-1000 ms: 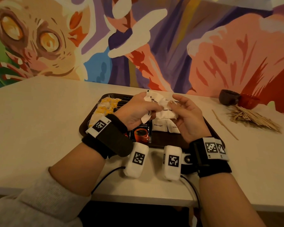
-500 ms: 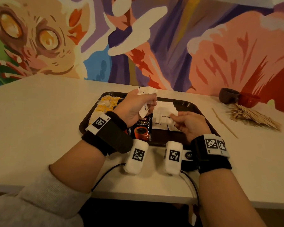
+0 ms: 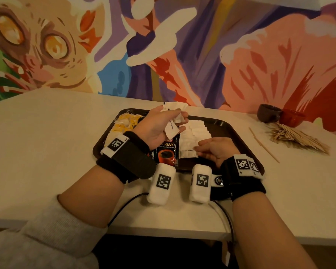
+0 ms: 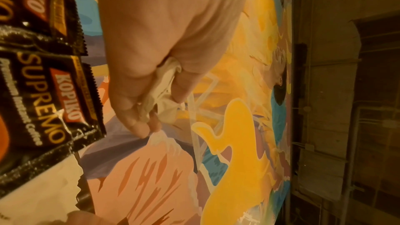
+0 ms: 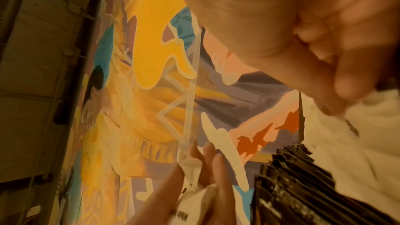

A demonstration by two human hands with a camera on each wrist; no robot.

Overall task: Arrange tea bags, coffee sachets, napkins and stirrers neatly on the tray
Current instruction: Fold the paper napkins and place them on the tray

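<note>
Left hand (image 3: 159, 127) is raised over the brown tray (image 3: 239, 133), fingers curled round a small bunch of white sugar sachets (image 3: 175, 118); one hangs loose below the fingers, print facing up. The left wrist view shows the paper crumpled between thumb and fingers (image 4: 138, 109).

Right hand (image 3: 217, 150) is low on the tray, fingertips on the nearest sachet of the white row (image 3: 190, 140), setting it down or squaring it. Pinching or just pressing: cannot tell.

Row sits mid-tray, just right of the black Kopiko coffee sachets (image 3: 167, 152); yellow tea bags (image 3: 124, 123) on the left end. Wooden stirrers (image 3: 297, 136) lie off-tray on the table, right.

Handling call: sachets are light, limp paper with loose fill, so they crease easily and slide on each other. Best to pinch one at a sealed short edge, lay flat, overlap like shingles. The dangling one looks likely to drop.
</note>
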